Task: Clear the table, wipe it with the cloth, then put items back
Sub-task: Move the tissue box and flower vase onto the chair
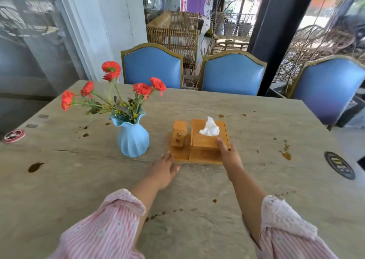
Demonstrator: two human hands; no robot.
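Bare table (pixel 197 209) stretches from the near edge to both hands. The left hand (pixel 163 170), fingers straight, lies at the wooden tray's (pixel 180 154) near left corner. The right hand (pixel 230 156) grips the tissue box's (pixel 207 134) near right corner. A blue vase (pixel 133 140) stands just left of the tray. Blue chairs (pixel 232 73) line the far edge.

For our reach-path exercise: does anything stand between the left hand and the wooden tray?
Nothing visible does. The left hand is at the near left corner of the wooden tray; the blue vase stands further left, beside the path.
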